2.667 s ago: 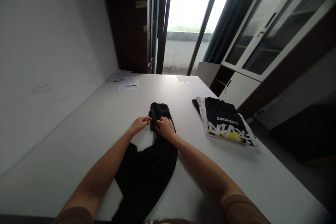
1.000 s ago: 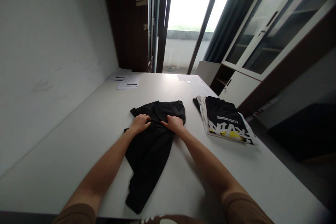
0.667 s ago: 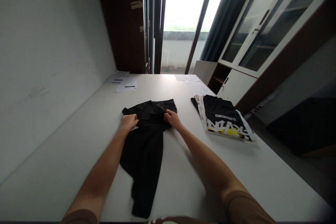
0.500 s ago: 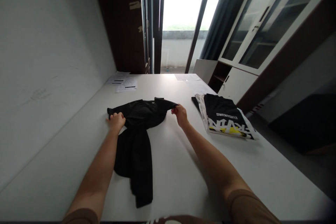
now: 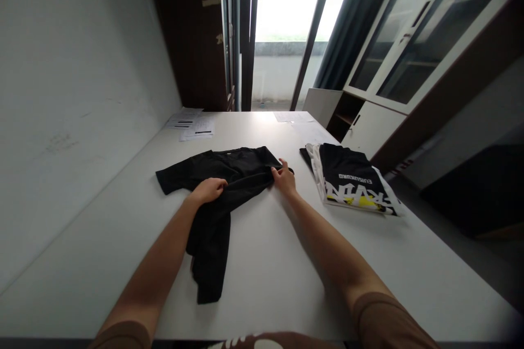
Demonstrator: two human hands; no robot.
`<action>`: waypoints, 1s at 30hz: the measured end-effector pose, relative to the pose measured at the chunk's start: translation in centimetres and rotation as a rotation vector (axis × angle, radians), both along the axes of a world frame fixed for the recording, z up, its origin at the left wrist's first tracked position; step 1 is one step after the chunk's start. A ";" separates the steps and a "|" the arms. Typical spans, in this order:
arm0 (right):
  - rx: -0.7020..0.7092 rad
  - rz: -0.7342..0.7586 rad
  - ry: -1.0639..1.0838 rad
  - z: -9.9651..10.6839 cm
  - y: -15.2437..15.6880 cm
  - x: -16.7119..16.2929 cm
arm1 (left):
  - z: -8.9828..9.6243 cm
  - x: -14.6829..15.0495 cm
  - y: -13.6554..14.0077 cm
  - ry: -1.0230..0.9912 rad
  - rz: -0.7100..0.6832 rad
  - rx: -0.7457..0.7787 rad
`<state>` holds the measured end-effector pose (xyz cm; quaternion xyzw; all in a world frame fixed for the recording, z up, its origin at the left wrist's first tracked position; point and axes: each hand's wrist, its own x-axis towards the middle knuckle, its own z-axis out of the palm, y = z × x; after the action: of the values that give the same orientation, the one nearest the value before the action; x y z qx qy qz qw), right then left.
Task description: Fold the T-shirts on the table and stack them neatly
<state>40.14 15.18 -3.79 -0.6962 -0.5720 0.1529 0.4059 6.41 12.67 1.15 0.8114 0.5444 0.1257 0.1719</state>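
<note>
A black shirt (image 5: 241, 166) lies rumpled on the white table, with one short sleeve (image 5: 172, 174) spread out to the left. Its lower part hangs toward me in a narrow, bunched strip. My left hand (image 5: 210, 190) is closed on the fabric near the shirt's middle, fingertips partly hidden by the cloth. At the shirt's right end, my right hand (image 5: 284, 179) pinches the cloth between thumb and fingers, the index finger raised a little.
Folded shirts, black and white with printed letters (image 5: 352, 180), are stacked to the right on the table (image 5: 278, 272). Papers (image 5: 196, 125) lie at the far left, more sheets (image 5: 305, 125) at the far right. A wall (image 5: 82, 136) borders the left side; a cabinet (image 5: 380, 92) stands beyond the right edge.
My left hand has moved right, from the left sleeve to the shirt's middle. The left sleeve now lies flatter and spread out. My right hand has shifted slightly right with the cloth.
</note>
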 end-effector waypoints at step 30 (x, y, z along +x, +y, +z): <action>-0.173 0.151 -0.541 -3.0 0.9 0.3 | 6.4 9.1 -10.5 0.253 -0.598 -0.163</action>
<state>40.44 16.09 -6.77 -0.6993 -0.6944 0.0396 0.1651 15.49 2.18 7.59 0.9279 0.3076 -0.0758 0.1966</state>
